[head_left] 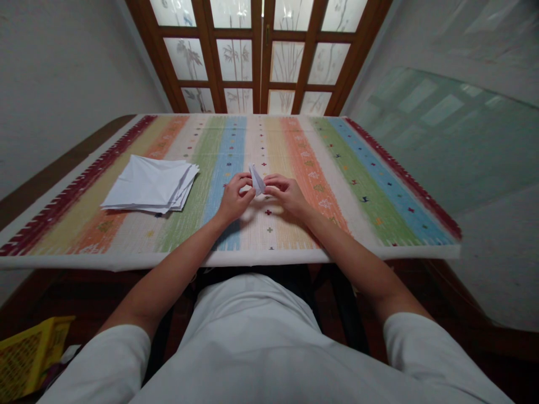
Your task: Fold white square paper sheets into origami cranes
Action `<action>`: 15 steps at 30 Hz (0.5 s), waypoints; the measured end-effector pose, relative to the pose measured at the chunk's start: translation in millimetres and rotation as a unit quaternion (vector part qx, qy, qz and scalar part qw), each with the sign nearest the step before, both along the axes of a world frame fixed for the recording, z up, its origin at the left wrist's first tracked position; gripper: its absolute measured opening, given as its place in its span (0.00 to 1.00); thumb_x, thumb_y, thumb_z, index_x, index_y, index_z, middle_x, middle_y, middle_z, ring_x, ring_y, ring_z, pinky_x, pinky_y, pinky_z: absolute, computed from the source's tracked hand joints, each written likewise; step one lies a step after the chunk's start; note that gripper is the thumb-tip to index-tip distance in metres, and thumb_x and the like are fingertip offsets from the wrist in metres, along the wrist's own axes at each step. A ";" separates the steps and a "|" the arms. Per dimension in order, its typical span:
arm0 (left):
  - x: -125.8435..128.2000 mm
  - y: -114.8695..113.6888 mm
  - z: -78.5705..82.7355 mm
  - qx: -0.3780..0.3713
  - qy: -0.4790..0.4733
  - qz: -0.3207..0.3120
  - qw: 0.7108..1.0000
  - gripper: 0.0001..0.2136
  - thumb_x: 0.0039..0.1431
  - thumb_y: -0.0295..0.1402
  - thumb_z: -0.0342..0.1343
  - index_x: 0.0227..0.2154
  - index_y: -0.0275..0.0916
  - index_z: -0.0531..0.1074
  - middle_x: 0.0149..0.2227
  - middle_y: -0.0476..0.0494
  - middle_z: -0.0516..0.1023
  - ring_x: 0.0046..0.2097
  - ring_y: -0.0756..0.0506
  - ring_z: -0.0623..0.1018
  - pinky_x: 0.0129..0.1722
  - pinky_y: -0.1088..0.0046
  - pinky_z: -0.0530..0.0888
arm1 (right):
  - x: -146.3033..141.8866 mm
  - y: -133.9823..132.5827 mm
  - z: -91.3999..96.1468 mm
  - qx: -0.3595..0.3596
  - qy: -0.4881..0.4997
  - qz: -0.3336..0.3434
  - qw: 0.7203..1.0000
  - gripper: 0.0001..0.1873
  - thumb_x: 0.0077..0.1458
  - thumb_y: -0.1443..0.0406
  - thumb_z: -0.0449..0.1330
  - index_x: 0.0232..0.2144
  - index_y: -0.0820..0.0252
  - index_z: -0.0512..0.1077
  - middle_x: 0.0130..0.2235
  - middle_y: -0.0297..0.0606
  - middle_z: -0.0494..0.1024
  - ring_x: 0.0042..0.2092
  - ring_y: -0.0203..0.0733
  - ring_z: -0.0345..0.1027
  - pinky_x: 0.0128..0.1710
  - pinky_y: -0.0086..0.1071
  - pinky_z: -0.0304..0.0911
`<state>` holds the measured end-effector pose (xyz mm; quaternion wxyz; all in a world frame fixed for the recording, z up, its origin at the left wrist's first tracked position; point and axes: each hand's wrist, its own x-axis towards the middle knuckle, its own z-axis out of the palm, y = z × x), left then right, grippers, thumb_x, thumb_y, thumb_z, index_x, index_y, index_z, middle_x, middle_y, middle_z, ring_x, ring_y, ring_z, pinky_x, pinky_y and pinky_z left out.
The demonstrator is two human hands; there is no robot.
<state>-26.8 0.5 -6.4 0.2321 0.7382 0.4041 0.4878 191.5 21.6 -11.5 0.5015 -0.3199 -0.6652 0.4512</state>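
Note:
A small folded piece of white paper (256, 179) stands between my two hands over the middle of the striped tablecloth (337, 168). My left hand (234, 197) pinches its left side with curled fingers. My right hand (286, 192) pinches its right side, fingers closed on the fold. Both forearms reach out from my white-sleeved body at the near edge of the table.
A loose stack of white paper sheets (150, 184) lies on the cloth to the left of my hands. A yellow plastic crate (25, 359) sits on the floor at the lower left. Wooden doors with frosted glass (256, 56) stand behind the table.

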 end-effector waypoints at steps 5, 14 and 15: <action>2.8 -0.4 0.8 0.011 -0.017 0.019 1.000 0.02 0.65 0.31 0.60 0.35 0.41 0.77 0.48 0.40 0.83 0.51 0.42 0.82 0.40 0.71 0.82 | -0.9 3.3 -4.5 -0.021 0.048 -0.023 0.998 0.25 0.45 0.44 0.81 0.36 0.53 0.81 0.43 0.38 0.81 0.45 0.44 0.77 0.47 0.39 0.76; 6.2 -3.7 0.7 0.004 -0.032 0.020 0.999 0.08 0.60 0.28 0.60 0.41 0.44 0.73 0.44 0.47 0.81 0.45 0.46 0.82 0.36 0.77 0.80 | -5.9 0.6 -8.4 -0.067 0.055 0.004 0.996 0.30 0.43 0.50 0.81 0.43 0.50 0.75 0.37 0.31 0.80 0.39 0.41 0.76 0.39 0.33 0.74; 5.8 -4.1 1.3 0.012 -0.019 0.015 1.000 0.06 0.60 0.28 0.59 0.40 0.43 0.74 0.44 0.46 0.81 0.46 0.45 0.82 0.35 0.77 0.80 | -5.2 1.2 -8.6 -0.071 0.051 0.005 0.996 0.29 0.43 0.50 0.81 0.44 0.51 0.76 0.36 0.32 0.81 0.39 0.41 0.76 0.39 0.33 0.74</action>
